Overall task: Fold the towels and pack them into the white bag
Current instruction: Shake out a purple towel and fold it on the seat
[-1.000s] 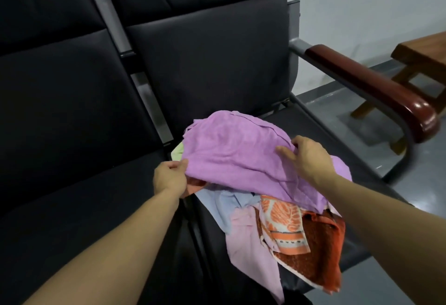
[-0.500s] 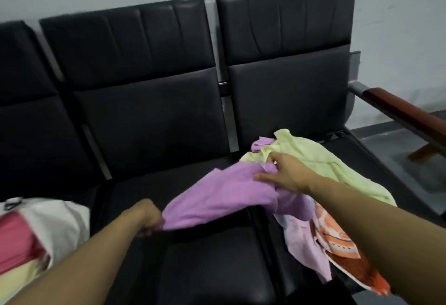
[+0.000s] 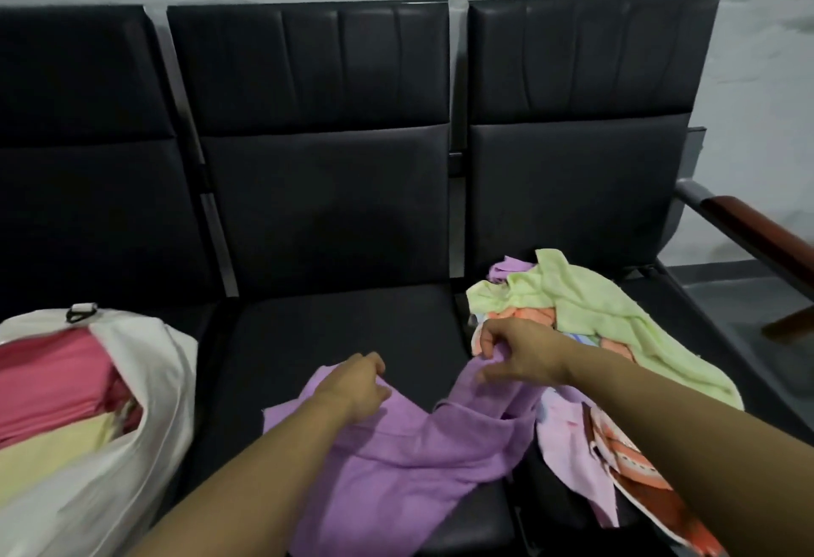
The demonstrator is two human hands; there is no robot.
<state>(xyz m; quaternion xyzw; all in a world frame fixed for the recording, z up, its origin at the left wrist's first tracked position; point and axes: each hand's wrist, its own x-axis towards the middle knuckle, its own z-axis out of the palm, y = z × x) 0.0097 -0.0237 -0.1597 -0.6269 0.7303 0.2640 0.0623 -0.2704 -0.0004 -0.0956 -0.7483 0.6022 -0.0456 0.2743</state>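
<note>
A purple towel (image 3: 396, 464) lies crumpled across the middle black seat (image 3: 343, 327). My left hand (image 3: 357, 384) grips its left edge, and my right hand (image 3: 519, 349) pinches its upper right corner near the seat gap. On the right seat sits a heap of towels: a light green one (image 3: 599, 310) on top, a pale pink one (image 3: 568, 437) and an orange patterned one (image 3: 634, 464) hanging over the front. The white bag (image 3: 145, 389) lies open on the left seat, with folded pink (image 3: 48, 376) and pale yellow (image 3: 53, 451) towels inside.
Three joined black seats stand against a grey wall. A dark red wooden armrest (image 3: 766, 239) bounds the right seat, with grey floor beyond it. The bag carries a black buckle (image 3: 81, 313) at its top.
The purple towel has been pulled off the heap to the left and lowered onto the middle seat. My left hand moved toward the centre. The view swung left, showing more of the bag.
</note>
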